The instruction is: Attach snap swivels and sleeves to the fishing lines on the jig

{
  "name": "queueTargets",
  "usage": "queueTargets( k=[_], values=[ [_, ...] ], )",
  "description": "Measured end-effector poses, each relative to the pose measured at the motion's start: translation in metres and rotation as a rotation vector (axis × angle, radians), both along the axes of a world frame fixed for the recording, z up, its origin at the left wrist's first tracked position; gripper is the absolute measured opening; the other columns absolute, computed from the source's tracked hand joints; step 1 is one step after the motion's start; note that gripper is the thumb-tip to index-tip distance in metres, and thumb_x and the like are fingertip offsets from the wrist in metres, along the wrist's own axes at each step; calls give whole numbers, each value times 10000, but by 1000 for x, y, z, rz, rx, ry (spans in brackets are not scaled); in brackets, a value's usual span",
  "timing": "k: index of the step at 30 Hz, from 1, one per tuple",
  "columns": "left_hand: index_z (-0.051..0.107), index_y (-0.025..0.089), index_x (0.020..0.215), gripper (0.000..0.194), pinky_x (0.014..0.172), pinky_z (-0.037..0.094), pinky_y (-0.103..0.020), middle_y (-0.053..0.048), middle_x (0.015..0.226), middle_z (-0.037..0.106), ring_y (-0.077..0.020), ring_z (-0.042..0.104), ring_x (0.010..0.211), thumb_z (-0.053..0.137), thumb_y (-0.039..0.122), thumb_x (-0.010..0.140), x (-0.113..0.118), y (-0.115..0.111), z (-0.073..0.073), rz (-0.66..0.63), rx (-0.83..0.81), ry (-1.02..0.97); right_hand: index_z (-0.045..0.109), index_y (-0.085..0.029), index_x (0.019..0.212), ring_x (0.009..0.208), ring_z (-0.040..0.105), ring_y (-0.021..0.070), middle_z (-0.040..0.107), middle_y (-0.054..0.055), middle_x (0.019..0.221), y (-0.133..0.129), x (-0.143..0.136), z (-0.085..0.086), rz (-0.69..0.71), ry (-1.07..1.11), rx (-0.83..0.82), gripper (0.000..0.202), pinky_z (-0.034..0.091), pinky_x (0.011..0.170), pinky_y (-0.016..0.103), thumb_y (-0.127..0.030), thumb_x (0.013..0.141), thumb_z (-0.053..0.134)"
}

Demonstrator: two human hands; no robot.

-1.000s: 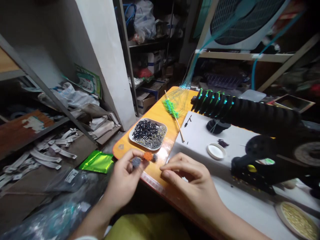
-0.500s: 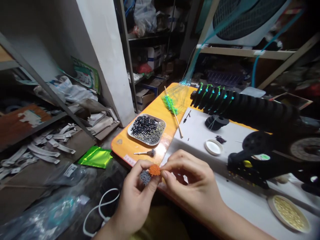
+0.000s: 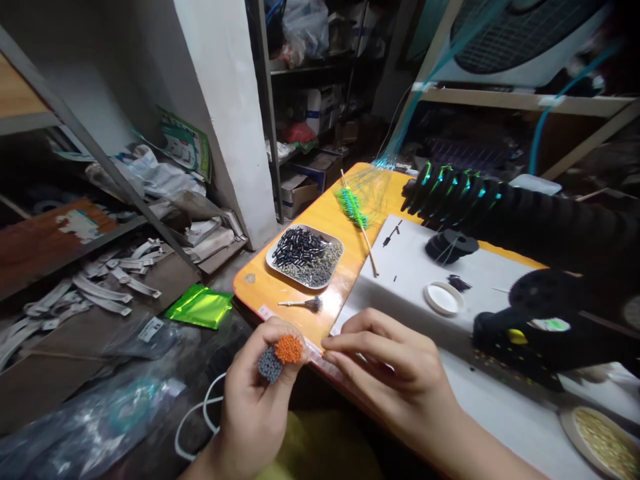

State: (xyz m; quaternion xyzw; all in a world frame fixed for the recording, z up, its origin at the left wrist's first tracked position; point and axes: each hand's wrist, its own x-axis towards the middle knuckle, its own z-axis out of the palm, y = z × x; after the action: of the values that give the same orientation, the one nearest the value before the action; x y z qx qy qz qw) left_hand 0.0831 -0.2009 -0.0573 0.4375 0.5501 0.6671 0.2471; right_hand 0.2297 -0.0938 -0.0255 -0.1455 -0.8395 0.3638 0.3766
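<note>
head view: two bundles pinched at the worktop's near edge

left hand (image 3: pixel 257 393) closed around two tight bundles of thin sticks, ends up: orange bundle (image 3: pixel 289 348) beside grey bundle (image 3: pixel 269 364), touching, both gripped between thumb and curled fingers (image 3: pixel 280 330), just off the near edge of the orange worktop (image 3: pixel 320 220). right hand (image 3: pixel 395 373) close beside, empty, thumb and forefinger nearly pinched together a little short of the orange ends, other fingers loosely curled. small brush-like piece (image 3: pixel 303 305) lying on the worktop just beyond the hands, tray of small dark and grey pieces (image 3: pixel 305 257) further back, white lid (image 3: pixel 443 299) on the pale board to the right, green tufted stick (image 3: pixel 357 217) toward the far edge.

judged best for the step in hand: keep the left grip firm low on both bundles so the ends stay level, bring the right fingertips straight onto a single orange end, pinch only that one and draw along its length, no sideways pull, so neighbours do not slide out.

against the picture half a second back: right fingertips then touching the orange bundle, now slightly apart from it; bundles lower and turned more toward the camera; brush-like piece, tray and lid lying as before on the worktop.
</note>
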Motion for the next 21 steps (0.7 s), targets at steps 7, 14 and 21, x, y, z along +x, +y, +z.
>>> queueTargets(
  k=[7, 14, 21],
  values=[
    [610, 249, 898, 70, 595, 414, -161, 48, 738, 512, -93, 455, 645, 619, 285, 957, 1, 2, -2, -20, -91, -130, 753, -126, 976, 687, 626, 100, 633, 69, 825, -2, 1, 2, 14, -10, 28, 133, 476, 575, 175, -90, 903, 648],
    [602, 227, 895, 107, 635, 434, -178, 36, 764, 527, -100, 488, 691, 617, 312, 959, 2, 1, -5, -48, -118, -266, 746, -138, 968, 679, 622, 98, 630, 62, 825, 0, 1, 1, -1, -14, 41, 126, 465, 553, 174, -86, 890, 662],
    [604, 207, 882, 137, 615, 423, -193, 24, 756, 529, -107, 480, 683, 643, 324, 941, 1, 0, -5, -33, -142, -274, 742, -143, 981, 684, 632, 109, 635, 66, 833, -1, 2, 1, -10, -29, 50, 138, 480, 554, 184, -79, 886, 664]
  ],
)
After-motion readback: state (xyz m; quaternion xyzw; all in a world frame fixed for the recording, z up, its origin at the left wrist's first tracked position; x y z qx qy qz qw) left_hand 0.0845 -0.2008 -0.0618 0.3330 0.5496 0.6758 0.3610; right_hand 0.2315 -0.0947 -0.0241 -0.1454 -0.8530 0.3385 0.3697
